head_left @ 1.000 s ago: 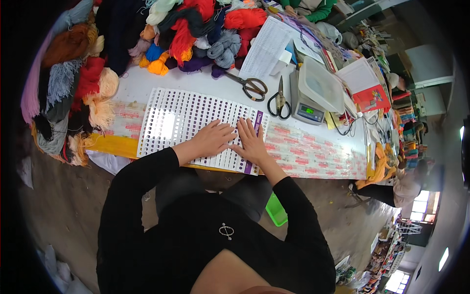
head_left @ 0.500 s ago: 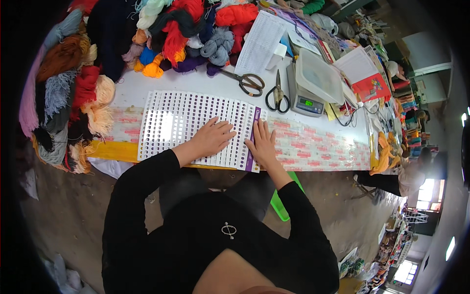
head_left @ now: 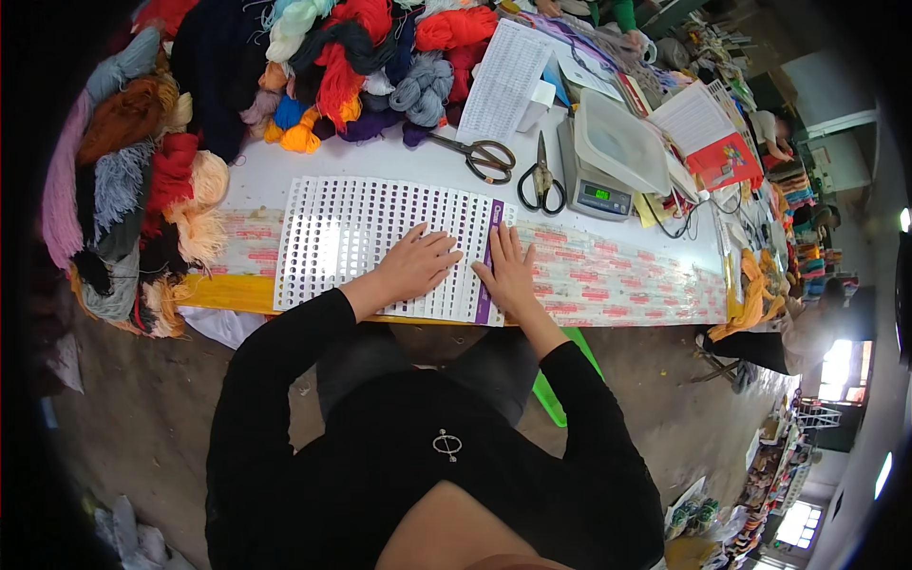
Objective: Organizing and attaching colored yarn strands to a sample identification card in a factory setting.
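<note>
- Where the two hands rest, a long white worktable (head_left: 313,176) runs across the view, its near edge covered by a strip of pale sheeting with red printed patches (head_left: 617,285); below it lies a bare earthen floor (head_left: 142,408), and off to the right a cluttered workshop with shelves of goods fades toward a bright doorway.
- Flat on the table lies a white sample card (head_left: 351,237) ruled in rows of small squares, with a purple band down its right edge.
- Left hand (head_left: 418,266) lies palm down on the card's lower right part, fingers spread and flat, gripping nothing.
- Right hand (head_left: 508,271) lies just beside it, palm down over the purple band and the card's edge, fingers extended, also holding nothing.
- Whatever fills the card's small squares is too fine to make out, and the hands cover part of its rows.
- Beyond the fingertips, well apart from them, two pairs of scissors (head_left: 484,157) lie on the bare table, one dark-handled and one black.
- Right of the scissors stands a small weighing scale (head_left: 608,166) with a lit green display and a clear tray on top.
- Heaps of yarn skeins (head_left: 332,57) in red, orange, blue, grey and black crowd the far side and wrap around left of the card, hiding the table's far edge.
- Paper sheets (head_left: 508,81) and a red-covered booklet (head_left: 727,157) lie further right.
- A green object (head_left: 560,404) under the table is partly hidden by the person's black sleeve.
</note>
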A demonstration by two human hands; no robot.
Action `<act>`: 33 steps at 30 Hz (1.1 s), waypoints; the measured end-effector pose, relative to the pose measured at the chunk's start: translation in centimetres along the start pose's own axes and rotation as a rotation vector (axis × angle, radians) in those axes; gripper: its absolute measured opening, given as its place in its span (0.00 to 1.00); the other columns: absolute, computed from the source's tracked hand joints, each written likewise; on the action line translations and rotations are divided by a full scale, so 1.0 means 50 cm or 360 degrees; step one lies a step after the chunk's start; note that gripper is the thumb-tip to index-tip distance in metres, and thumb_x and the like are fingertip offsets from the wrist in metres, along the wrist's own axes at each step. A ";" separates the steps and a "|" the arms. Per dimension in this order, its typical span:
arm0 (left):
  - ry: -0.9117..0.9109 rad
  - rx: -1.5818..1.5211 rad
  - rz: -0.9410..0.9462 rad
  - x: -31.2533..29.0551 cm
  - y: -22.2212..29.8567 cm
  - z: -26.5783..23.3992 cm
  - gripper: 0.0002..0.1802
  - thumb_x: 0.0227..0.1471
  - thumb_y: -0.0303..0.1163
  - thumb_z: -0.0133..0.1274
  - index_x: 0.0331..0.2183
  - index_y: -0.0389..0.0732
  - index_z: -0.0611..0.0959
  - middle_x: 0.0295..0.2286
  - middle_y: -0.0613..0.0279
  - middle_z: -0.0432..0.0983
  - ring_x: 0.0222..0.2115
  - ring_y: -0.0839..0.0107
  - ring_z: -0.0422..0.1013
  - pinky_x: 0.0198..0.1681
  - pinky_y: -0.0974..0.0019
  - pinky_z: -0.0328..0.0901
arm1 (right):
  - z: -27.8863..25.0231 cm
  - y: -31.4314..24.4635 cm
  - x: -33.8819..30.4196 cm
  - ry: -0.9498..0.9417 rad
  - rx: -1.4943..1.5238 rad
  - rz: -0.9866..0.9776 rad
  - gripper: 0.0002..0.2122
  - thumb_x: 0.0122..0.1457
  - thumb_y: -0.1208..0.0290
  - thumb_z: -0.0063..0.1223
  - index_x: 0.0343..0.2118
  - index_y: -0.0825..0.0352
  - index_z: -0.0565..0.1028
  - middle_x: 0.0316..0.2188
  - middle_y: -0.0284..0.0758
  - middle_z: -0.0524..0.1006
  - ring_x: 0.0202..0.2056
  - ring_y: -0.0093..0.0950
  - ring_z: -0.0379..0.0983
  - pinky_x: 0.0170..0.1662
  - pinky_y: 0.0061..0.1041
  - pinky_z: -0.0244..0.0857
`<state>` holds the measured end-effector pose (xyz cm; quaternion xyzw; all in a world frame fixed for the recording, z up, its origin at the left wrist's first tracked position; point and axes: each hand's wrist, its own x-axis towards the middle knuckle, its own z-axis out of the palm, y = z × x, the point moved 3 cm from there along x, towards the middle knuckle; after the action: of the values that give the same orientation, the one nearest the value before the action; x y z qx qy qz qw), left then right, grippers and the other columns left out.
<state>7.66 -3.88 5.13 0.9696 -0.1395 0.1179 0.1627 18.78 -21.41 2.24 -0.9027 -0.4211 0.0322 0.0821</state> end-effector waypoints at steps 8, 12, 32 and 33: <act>-0.0019 -0.0028 -0.0029 -0.001 0.000 0.001 0.20 0.52 0.36 0.48 0.48 0.47 0.74 0.50 0.59 0.66 0.54 0.64 0.59 0.59 0.52 0.47 | -0.008 0.010 -0.008 0.0051 -0.0091 -0.0016 0.35 0.59 0.46 0.40 0.63 0.65 0.50 0.65 0.40 0.46 0.66 0.40 0.38 0.60 0.58 0.32; -0.0029 -0.0006 -0.0006 0.002 0.007 -0.005 0.20 0.52 0.36 0.48 0.47 0.46 0.74 0.49 0.59 0.67 0.54 0.64 0.59 0.59 0.52 0.47 | -0.005 0.009 -0.009 0.0068 -0.0111 -0.0010 0.35 0.58 0.45 0.40 0.63 0.64 0.51 0.65 0.39 0.46 0.66 0.39 0.39 0.60 0.58 0.32; 0.0828 -0.0701 -0.1629 -0.670 -0.015 0.198 0.12 0.56 0.34 0.47 0.36 0.35 0.78 0.31 0.54 0.75 0.31 0.64 0.72 0.36 0.64 0.65 | 0.027 0.147 -0.438 0.0979 0.1506 0.1177 0.13 0.59 0.64 0.45 0.37 0.71 0.72 0.32 0.38 0.72 0.35 0.30 0.68 0.40 0.29 0.63; 0.0784 -0.1127 -0.1957 -0.768 -0.045 0.285 0.16 0.57 0.41 0.46 0.35 0.38 0.78 0.31 0.59 0.75 0.33 0.68 0.70 0.38 0.64 0.63 | 0.118 0.182 -0.488 0.0767 0.1335 0.1371 0.17 0.61 0.58 0.41 0.26 0.69 0.71 0.25 0.36 0.69 0.30 0.30 0.65 0.35 0.29 0.59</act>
<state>-24.88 2.10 -19.13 0.7080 0.4383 0.1674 0.5279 9.20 -45.13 -5.44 -0.8640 0.0573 0.0207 0.4998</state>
